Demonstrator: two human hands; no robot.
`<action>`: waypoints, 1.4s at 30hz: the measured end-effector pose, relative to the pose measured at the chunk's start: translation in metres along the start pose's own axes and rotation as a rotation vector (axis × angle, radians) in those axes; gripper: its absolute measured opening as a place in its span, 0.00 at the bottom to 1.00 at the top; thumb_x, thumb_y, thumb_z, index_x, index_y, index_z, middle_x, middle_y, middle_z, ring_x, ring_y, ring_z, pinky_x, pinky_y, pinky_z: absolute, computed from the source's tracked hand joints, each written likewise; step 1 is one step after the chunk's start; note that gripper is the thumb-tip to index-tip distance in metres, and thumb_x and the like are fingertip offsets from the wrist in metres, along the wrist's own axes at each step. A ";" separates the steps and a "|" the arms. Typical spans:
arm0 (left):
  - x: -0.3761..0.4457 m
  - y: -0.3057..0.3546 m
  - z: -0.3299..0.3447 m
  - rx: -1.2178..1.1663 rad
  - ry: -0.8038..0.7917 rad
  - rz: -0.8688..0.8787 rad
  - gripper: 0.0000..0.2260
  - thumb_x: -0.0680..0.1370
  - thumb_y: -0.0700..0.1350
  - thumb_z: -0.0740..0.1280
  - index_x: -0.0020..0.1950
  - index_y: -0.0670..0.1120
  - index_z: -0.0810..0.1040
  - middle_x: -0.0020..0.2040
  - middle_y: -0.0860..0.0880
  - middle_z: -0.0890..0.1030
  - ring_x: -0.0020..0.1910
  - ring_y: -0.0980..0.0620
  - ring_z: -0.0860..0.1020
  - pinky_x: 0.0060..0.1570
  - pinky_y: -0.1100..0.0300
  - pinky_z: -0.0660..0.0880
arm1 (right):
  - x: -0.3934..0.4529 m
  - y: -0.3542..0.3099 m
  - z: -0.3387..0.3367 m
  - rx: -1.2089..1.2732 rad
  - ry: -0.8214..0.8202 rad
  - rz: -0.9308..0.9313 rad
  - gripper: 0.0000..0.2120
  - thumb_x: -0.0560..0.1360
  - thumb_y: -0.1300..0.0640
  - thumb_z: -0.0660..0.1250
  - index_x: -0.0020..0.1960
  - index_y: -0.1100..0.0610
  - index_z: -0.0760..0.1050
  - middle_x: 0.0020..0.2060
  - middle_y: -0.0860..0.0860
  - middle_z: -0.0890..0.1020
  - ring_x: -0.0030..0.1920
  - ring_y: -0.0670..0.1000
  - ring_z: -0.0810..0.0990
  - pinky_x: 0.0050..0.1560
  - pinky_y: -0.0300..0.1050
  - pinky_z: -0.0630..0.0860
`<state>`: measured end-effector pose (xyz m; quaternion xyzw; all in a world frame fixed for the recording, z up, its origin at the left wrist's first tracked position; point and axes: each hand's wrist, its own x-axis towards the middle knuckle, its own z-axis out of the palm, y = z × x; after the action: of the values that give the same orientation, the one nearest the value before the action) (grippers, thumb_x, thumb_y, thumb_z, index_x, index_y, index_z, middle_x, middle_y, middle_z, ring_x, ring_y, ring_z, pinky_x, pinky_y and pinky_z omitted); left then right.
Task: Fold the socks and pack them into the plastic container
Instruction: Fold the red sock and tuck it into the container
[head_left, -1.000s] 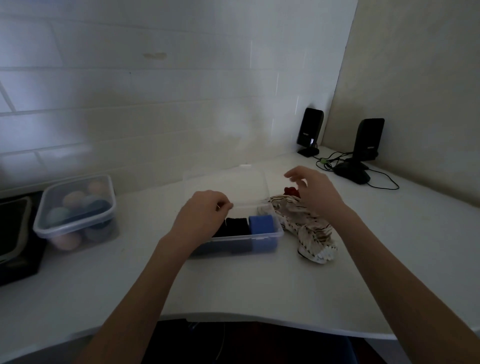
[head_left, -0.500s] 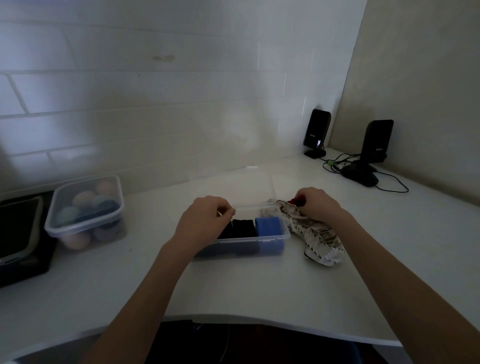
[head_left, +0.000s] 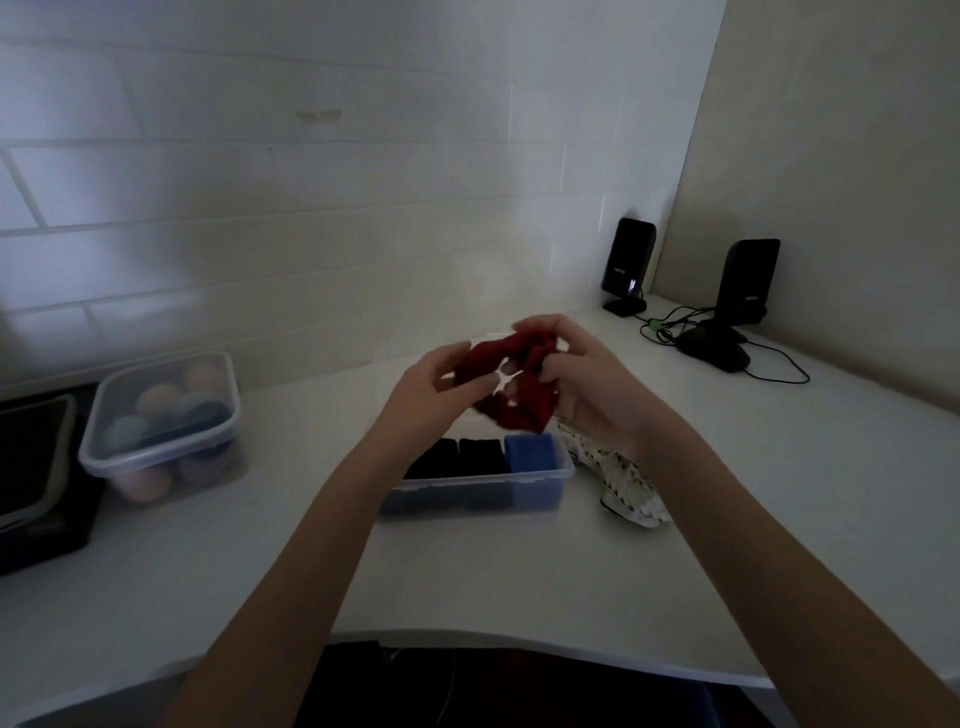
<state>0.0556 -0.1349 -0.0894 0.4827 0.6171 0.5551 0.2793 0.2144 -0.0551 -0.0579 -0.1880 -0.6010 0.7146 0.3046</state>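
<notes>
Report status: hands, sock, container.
Left hand and right hand both gripping red sock, raised above open container. Black and blue socks packed. Nothing blocking.

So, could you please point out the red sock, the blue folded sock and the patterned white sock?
red sock (head_left: 524, 400), head view, its bunched middle.
blue folded sock (head_left: 530, 451), head view, its top face.
patterned white sock (head_left: 623, 478), head view, its middle.
</notes>
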 end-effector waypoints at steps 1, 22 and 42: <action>0.000 0.002 0.000 -0.060 -0.028 -0.033 0.16 0.74 0.48 0.70 0.60 0.45 0.78 0.55 0.46 0.82 0.54 0.48 0.81 0.58 0.53 0.76 | 0.000 0.003 0.006 0.029 -0.026 0.013 0.22 0.71 0.75 0.52 0.59 0.60 0.71 0.46 0.60 0.78 0.37 0.54 0.81 0.40 0.49 0.81; -0.017 0.002 -0.028 -0.442 -0.023 0.191 0.12 0.77 0.35 0.59 0.53 0.48 0.79 0.51 0.48 0.81 0.53 0.52 0.79 0.54 0.63 0.77 | -0.005 0.032 0.052 -0.741 0.043 -0.416 0.21 0.71 0.64 0.69 0.61 0.49 0.69 0.38 0.48 0.81 0.39 0.47 0.80 0.44 0.37 0.77; -0.030 0.009 -0.026 -0.290 -0.106 -0.118 0.22 0.69 0.40 0.65 0.63 0.37 0.73 0.57 0.38 0.79 0.56 0.42 0.78 0.51 0.56 0.79 | 0.001 0.021 0.059 -0.497 0.037 -0.230 0.15 0.76 0.65 0.63 0.61 0.54 0.72 0.52 0.57 0.81 0.50 0.59 0.82 0.51 0.51 0.82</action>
<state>0.0463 -0.1740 -0.0806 0.4287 0.5421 0.5948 0.4104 0.1714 -0.1003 -0.0660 -0.2007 -0.7697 0.5023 0.3391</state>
